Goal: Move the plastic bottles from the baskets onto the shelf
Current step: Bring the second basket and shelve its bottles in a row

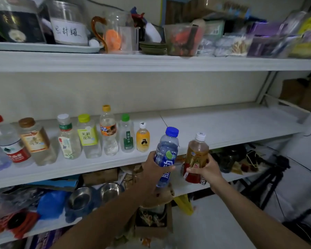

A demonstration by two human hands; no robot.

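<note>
Left hand (pixel 155 167): fingers wrapped round the middle of a clear blue plastic bottle with a blue screw cap and a blue wrap label (pixel 166 156), held upright in front of the shelf's front edge.
Right hand (pixel 205 168): closed round the lower half of an amber-brown plastic bottle with a white ribbed cap and a red-and-gold label (pixel 196 157), held just right of the blue one, slightly tilted.
Middle shelf (pixel 223 126): flat white board, matte; its right part is bare.
Row on shelf: seven clear plastic bottles stand upright along the left part, from a red-capped bottle (pixel 5 141) to a small round orange bottle with a white cap (pixel 142 138), the nearest to the hands.
Top shelf (pixel 151 62): white board carrying glass jars and clear plastic containers, blurred.
</note>
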